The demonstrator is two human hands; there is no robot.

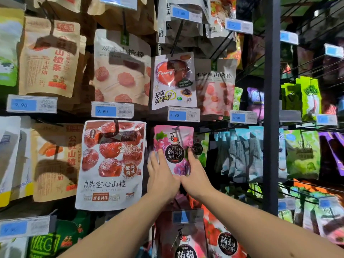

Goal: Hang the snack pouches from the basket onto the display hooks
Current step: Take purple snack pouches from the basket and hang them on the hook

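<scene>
Head view: you face a far wall of hanging snacks; the basket is out of sight.
Task pouch: the pink jelly pouch (pixel 174 146) hangs mid-scene, just below the 4.90 price tag (pixel 183 114), with its top at the dark wire hook (pixel 178 130).
Left hand: your left hand (pixel 162 174) lies flat on the pouch's left edge with its fingers straight, gripping nothing.
Right hand: your right hand (pixel 196 174) runs up the pouch's right edge with one finger straight; I cannot tell whether the others curl behind it.
Likely step: you seem to be seating or squaring the pouch on its hook.
Risk, hole: the hang hole is too blurred to confirm it is threaded, so if you let go early the pouch may slide off and drop onto the rows below.
Risk, twist: uneven pressure from your two hands could skew the pouch on the wire.
Risk, neighbours: your left hand is near the large hawthorn pouch (pixel 111 164), and a sideways nudge could swing it.
</scene>
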